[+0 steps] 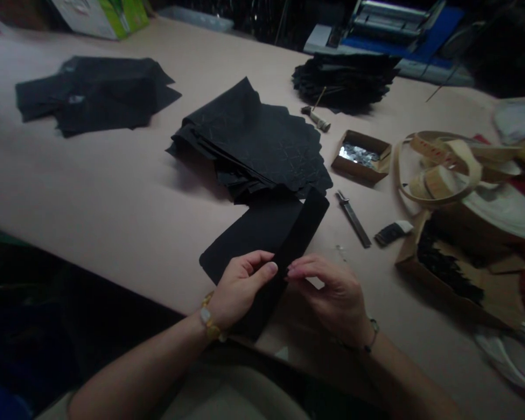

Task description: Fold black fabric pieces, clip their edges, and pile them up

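Note:
A black sheet of fabric or leather (254,230) lies near the table's front edge, one long strip of it folded over. Gripping that piece from the left is my left hand (240,286), its thumb pressed on top beside the fold. My right hand (330,291) is at the strip's right edge, thumb and fingertips pinched together; whether they hold the edge or something tiny is hidden. Just beyond, a fanned stack of black pieces (266,140) with faint pale lines touches the far end of the sheet.
More black pieces lie at the far left (109,93) and in a pile (345,79) at the back. On the right are a small box of shiny bits (361,154), a metal file-like tool (353,219), tape rolls (437,181) and a cardboard box of black parts (450,268).

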Available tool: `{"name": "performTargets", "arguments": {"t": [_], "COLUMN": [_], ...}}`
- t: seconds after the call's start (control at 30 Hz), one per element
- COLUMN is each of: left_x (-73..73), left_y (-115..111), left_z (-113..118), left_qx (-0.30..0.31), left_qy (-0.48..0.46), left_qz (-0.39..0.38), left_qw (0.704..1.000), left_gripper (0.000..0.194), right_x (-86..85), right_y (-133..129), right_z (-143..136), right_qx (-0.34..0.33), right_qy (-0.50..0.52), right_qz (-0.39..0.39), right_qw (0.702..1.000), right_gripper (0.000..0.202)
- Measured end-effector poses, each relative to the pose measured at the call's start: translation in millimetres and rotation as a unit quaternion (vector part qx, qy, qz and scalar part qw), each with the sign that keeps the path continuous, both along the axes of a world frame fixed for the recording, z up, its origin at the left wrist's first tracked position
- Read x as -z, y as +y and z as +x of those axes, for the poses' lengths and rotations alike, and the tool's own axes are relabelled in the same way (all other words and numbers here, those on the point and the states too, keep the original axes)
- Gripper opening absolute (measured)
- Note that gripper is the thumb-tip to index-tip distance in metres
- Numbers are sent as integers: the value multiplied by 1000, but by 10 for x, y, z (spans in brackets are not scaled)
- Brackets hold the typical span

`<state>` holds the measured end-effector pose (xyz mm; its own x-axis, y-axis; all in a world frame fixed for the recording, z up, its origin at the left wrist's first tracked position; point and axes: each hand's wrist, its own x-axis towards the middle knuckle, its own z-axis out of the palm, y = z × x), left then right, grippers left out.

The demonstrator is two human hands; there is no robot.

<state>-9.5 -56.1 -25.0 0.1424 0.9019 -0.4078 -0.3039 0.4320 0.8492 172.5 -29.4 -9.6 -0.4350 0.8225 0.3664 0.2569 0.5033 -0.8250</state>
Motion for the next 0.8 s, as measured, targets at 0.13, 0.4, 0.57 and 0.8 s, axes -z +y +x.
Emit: {"name": "performTargets", "arguments": {"t": [0.13,0.4,0.57,0.8], "left_x": [-17,-49,-22,-26], "left_y": [-1,10,-13,-26], "left_z": [-19,-29,-45,-38], "left_qx": [24,43,48,57], "left_qy": [3,15,50,104], "left_qz": [-3,5,11,53], "left_qw": [1000,999,998,992], "left_gripper": [36,34,34,29], "right_x": [-7,-10,-62,-80], "right_y": [-10,-33,-3,49], "right_z": [5,-33,-57,-27], "right_qx": [16,83,125,107], "right_qy": [-10,26,34,41], "right_qz": [-13,-110,-218,-304], "right_qw": [1000,990,967,946], "right_gripper": [15,6,11,16]}}
